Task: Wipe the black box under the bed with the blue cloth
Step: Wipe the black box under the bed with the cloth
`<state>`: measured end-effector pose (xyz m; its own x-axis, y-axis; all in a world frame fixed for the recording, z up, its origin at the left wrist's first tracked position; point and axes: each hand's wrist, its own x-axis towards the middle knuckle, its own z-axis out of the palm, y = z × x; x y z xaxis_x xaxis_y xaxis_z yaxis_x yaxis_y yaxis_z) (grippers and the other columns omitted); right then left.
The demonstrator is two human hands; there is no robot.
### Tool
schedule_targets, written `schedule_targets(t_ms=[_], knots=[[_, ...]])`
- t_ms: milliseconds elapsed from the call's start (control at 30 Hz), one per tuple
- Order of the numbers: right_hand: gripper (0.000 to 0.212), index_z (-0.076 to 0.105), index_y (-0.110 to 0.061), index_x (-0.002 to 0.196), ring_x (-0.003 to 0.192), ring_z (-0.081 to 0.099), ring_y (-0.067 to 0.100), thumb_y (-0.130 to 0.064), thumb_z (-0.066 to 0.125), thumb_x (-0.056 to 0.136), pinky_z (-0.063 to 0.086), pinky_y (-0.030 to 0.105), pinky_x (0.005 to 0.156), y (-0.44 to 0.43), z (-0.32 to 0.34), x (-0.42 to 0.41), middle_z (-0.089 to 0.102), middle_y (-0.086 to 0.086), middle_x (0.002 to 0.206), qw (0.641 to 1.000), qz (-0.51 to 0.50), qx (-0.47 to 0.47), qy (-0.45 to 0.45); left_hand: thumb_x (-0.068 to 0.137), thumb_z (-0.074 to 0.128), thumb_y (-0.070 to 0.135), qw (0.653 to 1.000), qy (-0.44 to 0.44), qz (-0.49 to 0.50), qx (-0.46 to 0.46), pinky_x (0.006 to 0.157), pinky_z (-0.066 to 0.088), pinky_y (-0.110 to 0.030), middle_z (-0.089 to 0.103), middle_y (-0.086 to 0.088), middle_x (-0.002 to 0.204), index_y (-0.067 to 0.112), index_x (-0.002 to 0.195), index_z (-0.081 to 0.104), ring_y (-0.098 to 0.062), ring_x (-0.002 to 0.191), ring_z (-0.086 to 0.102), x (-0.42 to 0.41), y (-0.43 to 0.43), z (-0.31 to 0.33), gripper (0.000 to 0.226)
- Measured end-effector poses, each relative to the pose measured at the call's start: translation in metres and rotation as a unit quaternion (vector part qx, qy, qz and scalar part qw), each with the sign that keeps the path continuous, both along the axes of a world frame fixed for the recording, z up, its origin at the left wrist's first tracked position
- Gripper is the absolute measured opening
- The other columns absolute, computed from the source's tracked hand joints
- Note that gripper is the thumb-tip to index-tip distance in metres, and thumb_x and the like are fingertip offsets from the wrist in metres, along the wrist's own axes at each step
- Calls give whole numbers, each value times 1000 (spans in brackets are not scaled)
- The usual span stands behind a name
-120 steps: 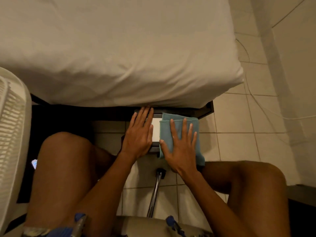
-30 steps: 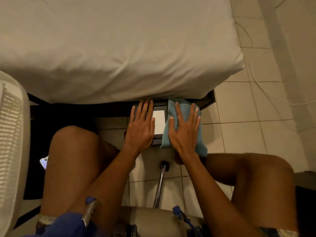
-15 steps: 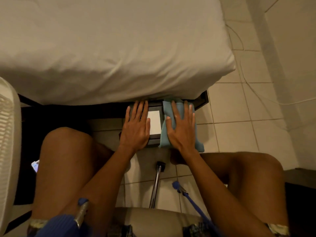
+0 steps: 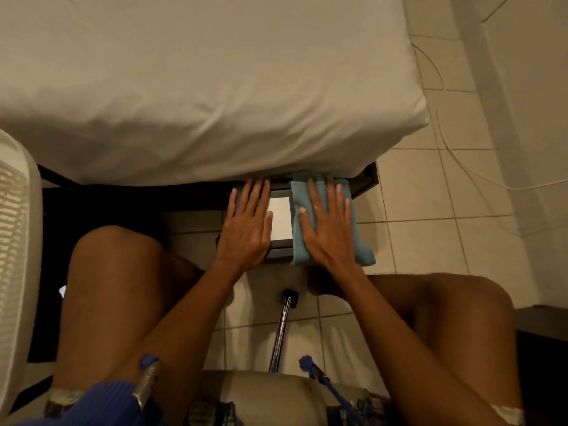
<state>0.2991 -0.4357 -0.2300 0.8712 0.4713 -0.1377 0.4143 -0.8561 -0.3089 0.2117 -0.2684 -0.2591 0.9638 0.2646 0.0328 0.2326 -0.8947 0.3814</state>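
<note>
My left grip (image 4: 246, 229) lies flat on the left side of the black box (image 4: 278, 258), fingers straight, holding nothing, just pressing down. My right grip (image 4: 329, 229) is flat too and presses the blue cloth (image 4: 364, 256) on the right side of the box. The box sits on the floor (image 4: 430, 241), its far end tucked under the bed (image 4: 215, 87). If I push too hard, the box may slide far under the bed. The cloth hangs off the right edge and may slip off.

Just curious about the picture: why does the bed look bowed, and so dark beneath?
Head view: the wide-angle lens bows the mattress and floor tiles; warm, dim light leaves deep shadow beneath, hiding the far end of the black box.
</note>
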Motion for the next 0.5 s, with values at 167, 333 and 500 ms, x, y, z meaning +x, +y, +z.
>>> schedule_targets(t_ms=[167, 333, 500], knots=[[68, 0, -27, 159, 153, -8, 28, -52, 26, 103, 3, 53, 124, -12, 3, -30, -8, 8, 167, 994, -102, 11, 30, 105, 20, 35, 1000, 12, 1, -10, 127, 5, -44, 11, -4, 168, 15, 160, 8, -17, 156, 2, -3, 0, 4, 60], [65, 0, -30, 159, 154, -8, 26, -52, 23, 103, -5, 45, 124, 13, -5, -56, -6, 8, 167, 999, -38, 18, 5, 105, 19, 35, 1000, 12, 3, -4, 127, 4, -44, 13, -6, 168, 14, 160, 11, -21, 156, 5, 0, -2, 4, 59], [61, 4, -31, 159, 154, -2, 25, -52, 19, 104, 5, 50, 125, 5, 0, 3, 6, 9, 167, 1000, -30, 1, 0, 105, 22, 34, 1000, 10, 5, -8, 127, 6, -46, 12, -4, 168, 15, 160, 11, -19, 156, 4, 1, -3, 5, 59]])
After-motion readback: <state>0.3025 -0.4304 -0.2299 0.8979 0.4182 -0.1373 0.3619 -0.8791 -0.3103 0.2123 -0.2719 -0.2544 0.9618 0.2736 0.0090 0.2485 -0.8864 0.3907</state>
